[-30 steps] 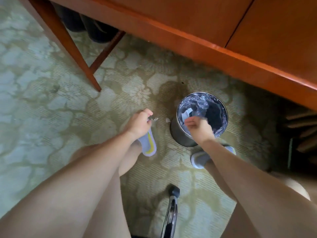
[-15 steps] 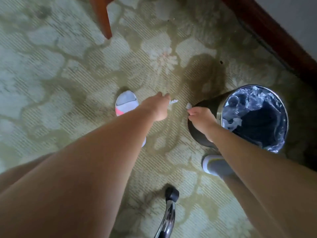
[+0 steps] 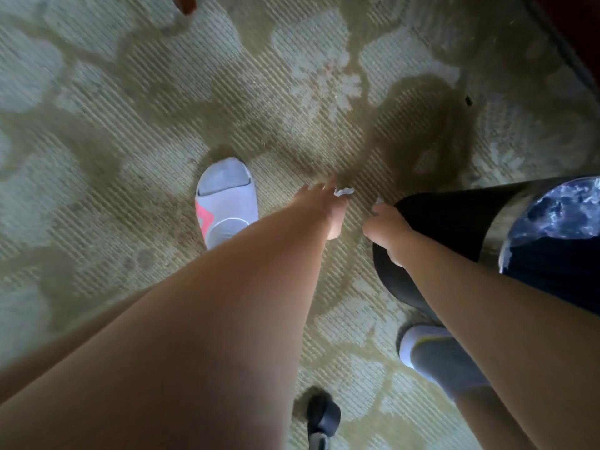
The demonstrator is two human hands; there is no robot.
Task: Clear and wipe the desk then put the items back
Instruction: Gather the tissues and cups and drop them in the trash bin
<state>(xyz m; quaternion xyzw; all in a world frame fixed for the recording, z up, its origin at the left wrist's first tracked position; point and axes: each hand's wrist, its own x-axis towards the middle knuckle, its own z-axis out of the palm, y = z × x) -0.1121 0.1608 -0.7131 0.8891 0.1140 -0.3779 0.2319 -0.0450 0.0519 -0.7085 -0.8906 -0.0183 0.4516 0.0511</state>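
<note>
Two white paper scraps lie on the patterned carpet (image 3: 136, 102), just to the left of the bin (image 3: 454, 222). The larger scrap (image 3: 344, 191) is right at the fingertips of the left hand (image 3: 324, 211), which reaches down with its fingers stretched out and its thumb held well away from them, gripping nothing. The smaller scrap (image 3: 379, 200) shows at the fingertips of the right hand (image 3: 386, 230). That hand's fingers are curled in, but the blur hides whether they pinch the scrap or only touch it. The right hand is in front of the bin's black wall. The bin has a metal rim and a crinkled plastic liner. A white slipper (image 3: 225, 203) with a pink mark is just left of the left forearm, and a grey slipper (image 3: 435, 355) is below the bin. A black chair caster (image 3: 323, 415) stands at the bottom edge of the view.
</note>
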